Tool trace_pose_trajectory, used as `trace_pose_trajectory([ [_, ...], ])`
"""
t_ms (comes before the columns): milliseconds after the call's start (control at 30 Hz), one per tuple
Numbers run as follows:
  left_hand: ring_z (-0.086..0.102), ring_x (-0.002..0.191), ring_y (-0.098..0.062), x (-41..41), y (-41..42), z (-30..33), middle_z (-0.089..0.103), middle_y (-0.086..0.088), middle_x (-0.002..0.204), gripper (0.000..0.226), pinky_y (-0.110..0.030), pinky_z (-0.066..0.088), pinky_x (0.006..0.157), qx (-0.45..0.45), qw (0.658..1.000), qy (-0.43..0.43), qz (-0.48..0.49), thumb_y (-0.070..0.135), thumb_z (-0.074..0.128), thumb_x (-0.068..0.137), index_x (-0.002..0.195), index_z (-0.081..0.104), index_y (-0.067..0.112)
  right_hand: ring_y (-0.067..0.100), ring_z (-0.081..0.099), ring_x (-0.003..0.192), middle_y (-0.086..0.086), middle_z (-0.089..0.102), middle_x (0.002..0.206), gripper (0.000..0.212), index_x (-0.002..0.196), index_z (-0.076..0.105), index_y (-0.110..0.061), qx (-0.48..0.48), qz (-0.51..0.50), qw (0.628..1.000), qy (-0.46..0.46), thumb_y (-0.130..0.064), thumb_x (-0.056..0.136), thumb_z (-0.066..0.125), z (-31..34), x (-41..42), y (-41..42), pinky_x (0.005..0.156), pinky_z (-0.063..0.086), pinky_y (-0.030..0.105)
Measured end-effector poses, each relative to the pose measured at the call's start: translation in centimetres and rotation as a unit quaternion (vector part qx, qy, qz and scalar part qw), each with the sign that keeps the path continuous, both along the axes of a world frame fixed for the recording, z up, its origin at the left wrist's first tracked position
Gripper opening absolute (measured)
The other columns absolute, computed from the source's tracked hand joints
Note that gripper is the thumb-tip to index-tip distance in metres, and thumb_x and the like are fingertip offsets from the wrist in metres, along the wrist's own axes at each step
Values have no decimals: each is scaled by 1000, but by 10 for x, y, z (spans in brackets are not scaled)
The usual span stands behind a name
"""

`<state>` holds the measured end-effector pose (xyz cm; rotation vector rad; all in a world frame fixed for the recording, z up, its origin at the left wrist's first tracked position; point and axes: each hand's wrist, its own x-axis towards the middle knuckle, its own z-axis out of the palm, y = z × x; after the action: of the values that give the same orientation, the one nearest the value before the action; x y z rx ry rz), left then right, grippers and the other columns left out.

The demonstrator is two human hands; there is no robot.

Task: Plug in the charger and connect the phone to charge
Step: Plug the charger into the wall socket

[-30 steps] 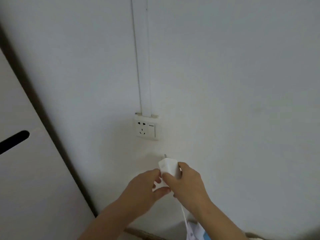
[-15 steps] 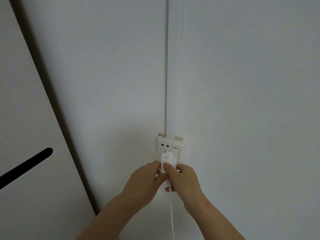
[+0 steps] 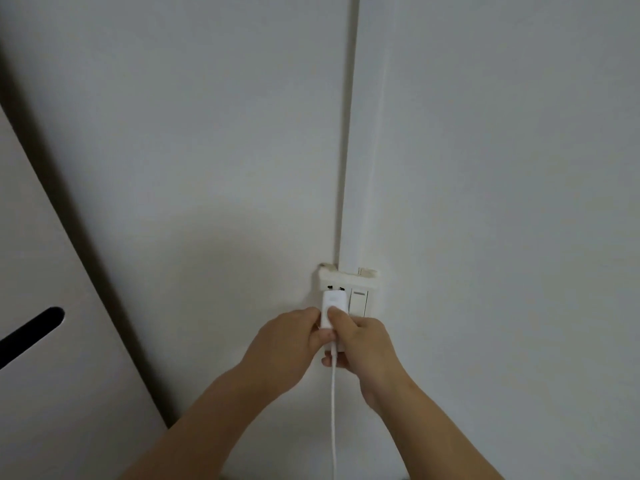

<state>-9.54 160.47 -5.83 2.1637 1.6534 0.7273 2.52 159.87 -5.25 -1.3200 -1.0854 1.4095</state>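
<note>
A white charger block (image 3: 332,304) sits against the face of the white wall socket (image 3: 360,284), covering its lower holes. My left hand (image 3: 287,344) pinches the block's left side. My right hand (image 3: 363,344) grips it from the right, thumb on its front. Its white cable (image 3: 333,410) hangs straight down between my wrists and leaves the view at the bottom. The plug's prongs are hidden. No phone is in view.
A white cable duct (image 3: 356,133) runs up the white wall from the socket. The socket's rocker switch (image 3: 359,302) is just right of the charger. A pale cabinet panel (image 3: 52,341) with a dark slot handle (image 3: 31,334) stands at the left.
Both hands have lifted the charger from below the socket up onto its face. The camera has moved closer and the socket now sits lower and further right in view.
</note>
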Motion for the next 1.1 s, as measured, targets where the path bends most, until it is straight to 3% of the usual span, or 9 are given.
trace_pose_trajectory([
  [167, 47, 68, -16, -1, 6, 12, 42, 10, 61, 31, -27, 31, 60, 5, 1000, 25, -13, 38, 42, 91, 63, 37, 26, 18, 60, 64, 16, 66, 89, 37, 102, 67, 5, -32, 1, 999, 42, -26, 92, 51, 10, -2, 4, 53, 55, 24],
  [300, 47, 67, -15, -3, 7, 15, 44, 10, 63, 28, -24, 30, 53, 0, 999, 36, -16, 36, 41, 92, 67, 39, 23, 18, 59, 61, 15, 65, 84, 37, 102, 65, 7, -40, -21, 998, 40, -26, 91, 52, 10, -7, 6, 49, 54, 23],
  [400, 49, 67, -17, -2, 10, 17, 52, 3, 71, 27, -26, 35, 60, 12, 999, 47, -10, 37, 40, 92, 72, 44, 20, 19, 57, 57, 14, 63, 80, 36, 102, 65, 7, -49, -39, 997, 54, -26, 91, 53, 11, -9, 10, 45, 52, 22],
  [567, 49, 69, -17, -3, 12, 14, 63, -5, 82, 26, -28, 36, 63, 16, 998, 57, -4, 36, 39, 93, 80, 51, 17, 17, 54, 50, 8, 58, 62, 33, 99, 65, 7, -53, -56, 995, 66, -23, 90, 56, 9, -13, 15, 46, 50, 26],
  [700, 49, 70, -17, -2, 14, 12, 66, -6, 88, 27, -29, 36, 64, 27, 999, 38, 3, 34, 38, 94, 92, 57, 14, 13, 52, 42, 1, 55, 45, 26, 85, 66, 0, -46, -77, 993, 77, -25, 90, 58, 8, -16, 19, 43, 47, 25],
  [800, 50, 70, -18, -3, 16, 13, 62, -4, 83, 26, -29, 37, 64, 16, 999, 29, -7, 32, 39, 93, 95, 57, 13, 10, 52, 37, -3, 54, 39, 25, 80, 65, -2, -45, -79, 992, 84, -25, 89, 59, 7, -17, 20, 41, 47, 23],
  [900, 48, 68, -19, -2, 14, 14, 53, 4, 73, 21, -29, 35, 61, 9, 1000, 27, 1, 31, 41, 92, 88, 56, 16, 12, 55, 43, 3, 59, 52, 29, 88, 67, 2, -42, -62, 995, 70, -26, 90, 57, 9, -15, 17, 43, 48, 24],
  [1000, 42, 55, -11, -4, 10, 16, 42, 10, 57, 33, -25, 28, 49, 1, 1000, 26, 16, 35, 43, 91, 60, 39, 27, 19, 60, 62, 13, 66, 82, 40, 104, 66, 4, -48, -33, 998, 28, -31, 91, 53, 14, -11, 12, 52, 53, 26],
  [1100, 41, 54, -11, -5, 3, 17, 40, 11, 54, 31, -23, 27, 49, 12, 999, 24, 26, 38, 43, 91, 63, 43, 25, 24, 61, 69, 17, 66, 95, 55, 107, 63, 2, -58, -17, 997, -41, -46, 93, 41, 12, -7, 5, 53, 55, 28],
])
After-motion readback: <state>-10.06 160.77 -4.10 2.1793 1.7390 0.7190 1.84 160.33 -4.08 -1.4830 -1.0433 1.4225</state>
